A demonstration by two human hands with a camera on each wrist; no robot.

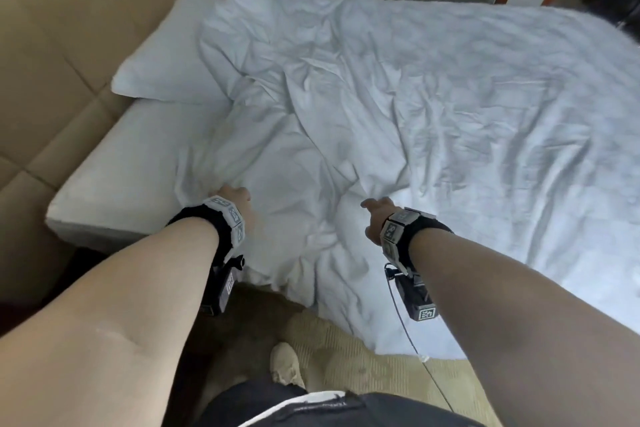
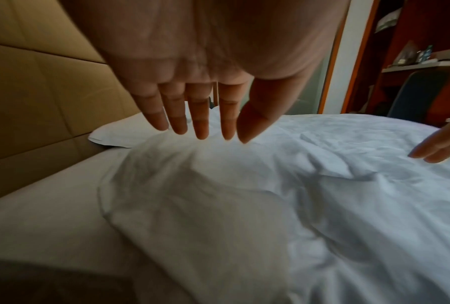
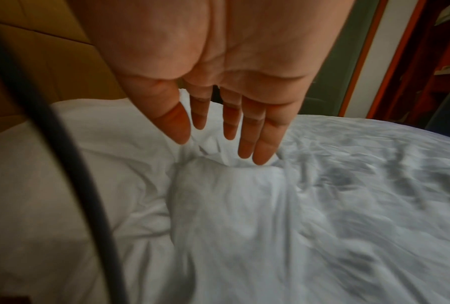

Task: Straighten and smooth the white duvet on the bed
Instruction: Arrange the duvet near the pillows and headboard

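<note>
A wrinkled white duvet [image 1: 398, 107] covers most of the bed and hangs over its near edge. My left hand [image 1: 232, 196] is at the duvet's near left part, by its edge. In the left wrist view the left hand [image 2: 200, 123] has straight fingers, their tips touching a raised fold of the duvet [image 2: 218, 185]. My right hand [image 1: 375, 210] is to the right of it over the duvet. In the right wrist view the right hand [image 3: 223, 127] has straight fingers, the tips pressing into a crease of the duvet [image 3: 244, 205].
A white pillow [image 1: 162, 59] lies at the bed's head against a tan padded headboard [image 1: 52, 45]. Bare white sheet [image 1: 114, 184] shows left of the duvet. Beige carpet [image 1: 346, 364] and my shoe [image 1: 285, 366] are below. A dark wood shelf unit [image 2: 426, 61] stands beyond the bed.
</note>
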